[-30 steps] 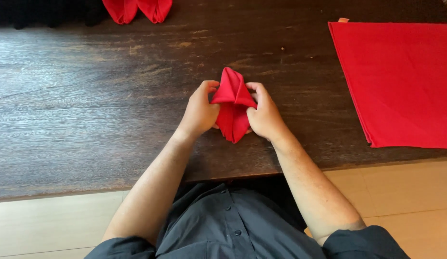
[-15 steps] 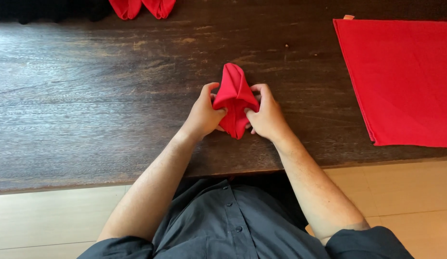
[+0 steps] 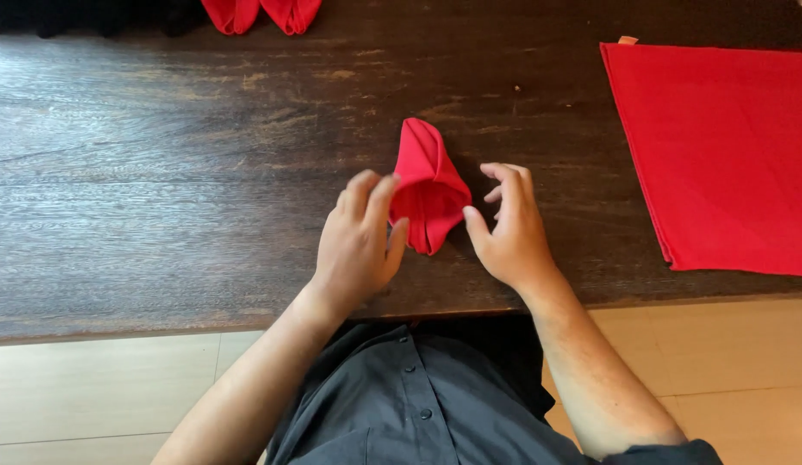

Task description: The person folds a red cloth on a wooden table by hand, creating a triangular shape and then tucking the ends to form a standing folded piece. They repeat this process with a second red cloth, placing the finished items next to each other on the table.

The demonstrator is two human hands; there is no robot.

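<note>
Neither hand has a grip on anything now: the left hand [image 3: 360, 245] and the right hand [image 3: 509, 226] have both let go of the small red cloth napkin folded into a pointed, cone-like shape [image 3: 428, 185], which half a second ago they were pinching between them from both sides. The left hand hovers open just beside the napkin's left edge, fingers loosely spread and slightly blurred, its fingertips overlapping the cloth in the view so that I cannot tell whether they brush it. The right hand is open too, thumb out, clearly apart from the napkin's right side with a strip of bare wood between them.

The folded napkin rests on the dark, worn wooden table [image 3: 160, 172], near the front edge and straight ahead of the person, its rounded point away from the body and its narrow layered end toward it. It has held its form since the hands came off, which suggests the folds are set and stable without support.

To the right, well apart, a large flat red cloth [image 3: 720, 155] lies spread on the table. At the far edge, two more red folded pieces [image 3: 261, 13] show only partly, cut off by the frame. The person wears a dark buttoned shirt [image 3: 418, 405].
</note>
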